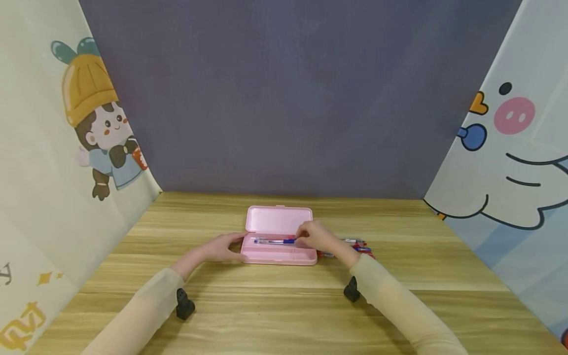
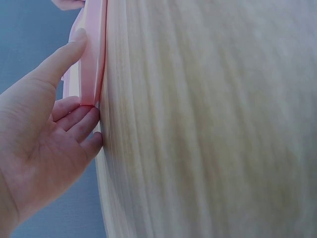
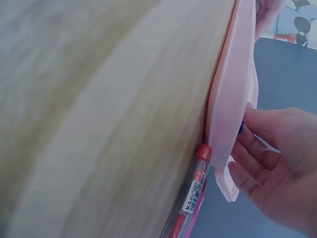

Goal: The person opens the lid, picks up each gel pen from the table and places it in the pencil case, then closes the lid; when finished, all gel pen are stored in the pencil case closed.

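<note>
A pink pencil case (image 1: 266, 255) lies on the table with its lid (image 1: 279, 219) raised at the back. My left hand (image 1: 220, 247) holds the case's left end between thumb and fingers. In the left wrist view, the thumb (image 2: 74, 43) lies against the case wall and the other fingers are at its end. At the case's right side, my right hand (image 1: 317, 235) pinches a clear pen with a blue end (image 1: 271, 241), which lies lengthwise over the rear compartment. The right wrist view shows only a bit of blue between those fingers.
Several pens (image 1: 365, 250) with red and blue parts lie to the right of the case, partly behind the right forearm. One red-ended pen (image 3: 193, 193) lies right by the case's end. A dark panel (image 1: 284, 108) rises behind the wooden table (image 1: 262, 305).
</note>
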The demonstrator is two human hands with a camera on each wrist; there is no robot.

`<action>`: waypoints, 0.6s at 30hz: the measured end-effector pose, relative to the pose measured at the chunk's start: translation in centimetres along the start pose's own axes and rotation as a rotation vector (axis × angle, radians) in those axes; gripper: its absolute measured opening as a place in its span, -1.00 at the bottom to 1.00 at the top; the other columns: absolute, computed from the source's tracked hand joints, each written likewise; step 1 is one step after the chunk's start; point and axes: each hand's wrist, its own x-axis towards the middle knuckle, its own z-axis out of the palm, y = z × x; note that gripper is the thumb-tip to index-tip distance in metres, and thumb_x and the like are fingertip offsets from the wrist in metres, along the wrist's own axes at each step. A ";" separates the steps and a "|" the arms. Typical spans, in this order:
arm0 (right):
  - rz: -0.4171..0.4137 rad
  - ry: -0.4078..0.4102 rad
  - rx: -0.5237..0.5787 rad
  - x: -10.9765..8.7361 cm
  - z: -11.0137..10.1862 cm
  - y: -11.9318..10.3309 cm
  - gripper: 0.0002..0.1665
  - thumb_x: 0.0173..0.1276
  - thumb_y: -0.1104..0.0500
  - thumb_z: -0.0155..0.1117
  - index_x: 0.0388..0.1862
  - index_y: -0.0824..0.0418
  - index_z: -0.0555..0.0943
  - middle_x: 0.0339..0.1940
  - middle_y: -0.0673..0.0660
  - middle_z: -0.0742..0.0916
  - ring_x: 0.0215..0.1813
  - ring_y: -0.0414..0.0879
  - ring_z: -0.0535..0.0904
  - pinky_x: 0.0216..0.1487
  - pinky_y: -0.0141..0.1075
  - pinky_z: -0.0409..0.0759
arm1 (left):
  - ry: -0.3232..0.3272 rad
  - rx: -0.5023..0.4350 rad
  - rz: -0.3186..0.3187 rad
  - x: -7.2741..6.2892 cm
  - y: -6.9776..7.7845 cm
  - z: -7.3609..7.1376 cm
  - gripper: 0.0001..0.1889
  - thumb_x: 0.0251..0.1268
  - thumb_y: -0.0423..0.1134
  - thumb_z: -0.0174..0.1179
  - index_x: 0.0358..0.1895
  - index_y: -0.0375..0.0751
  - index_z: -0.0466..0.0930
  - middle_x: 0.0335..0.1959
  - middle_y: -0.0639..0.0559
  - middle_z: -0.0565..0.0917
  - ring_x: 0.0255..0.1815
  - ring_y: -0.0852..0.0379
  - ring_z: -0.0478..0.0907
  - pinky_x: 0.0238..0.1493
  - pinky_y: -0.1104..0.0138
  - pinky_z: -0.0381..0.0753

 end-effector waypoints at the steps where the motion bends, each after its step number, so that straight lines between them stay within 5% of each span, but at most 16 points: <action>1: -0.006 -0.005 -0.011 0.0 0.1 -0.1 -0.94 0.22 0.21 0.33 -0.40 0.17 0.69 -0.42 0.02 0.71 -0.37 -0.21 0.55 -0.33 -0.42 0.55 | -0.001 -0.003 -0.002 -0.1 0.0 0.0 -0.10 0.03 0.05 0.37 0.40 -0.29 0.19 0.33 -0.28 0.36 0.34 -0.17 0.30 0.38 0.01 0.25; 7: -0.040 -0.022 -0.054 0.0 0.3 -0.4 -0.92 0.22 0.18 0.34 -0.43 0.16 0.66 -0.45 0.01 0.62 -0.44 -0.25 0.46 -0.44 -0.50 0.44 | -0.002 -0.010 0.002 -0.6 0.2 -0.2 -0.11 0.03 0.04 0.38 0.39 -0.30 0.19 0.32 -0.29 0.36 0.34 -0.17 0.31 0.38 0.02 0.26; 18: 0.001 -0.006 -0.009 0.0 0.1 -0.8 -0.93 0.22 0.25 0.33 -0.46 0.19 0.64 -0.46 0.03 0.65 -0.41 -0.23 0.53 -0.37 -0.44 0.55 | 0.000 -0.022 0.000 -0.9 0.6 -0.3 -0.11 0.04 0.01 0.38 0.39 -0.32 0.19 0.32 -0.30 0.35 0.34 -0.17 0.31 0.37 0.03 0.27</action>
